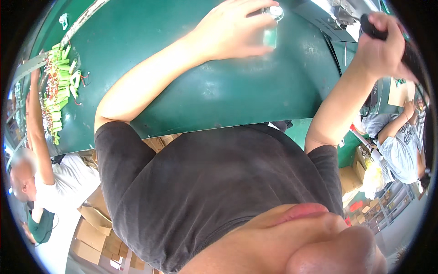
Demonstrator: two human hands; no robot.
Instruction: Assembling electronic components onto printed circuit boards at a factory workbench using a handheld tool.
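At the top middle, my left hand (228,32) reaches over the green table, its fingers and thumb closed about a small clear container (271,37) with a round, pale top. Motion blurs the fingertips, and the container's contents cannot be made out. On the upper right, my right hand (382,48) is raised with its fingers wrapped round a black handle (372,28). What the handle belongs to is partly hidden by the hand and the dark rim of the picture.
A grey metal equipment box (331,20) stands at the table's far right. Along the left lie several green-wrapped cells with wires (59,93), beside a metal strip (86,18). People work at both sides. Cardboard boxes (91,235) stand below the table's left edge.
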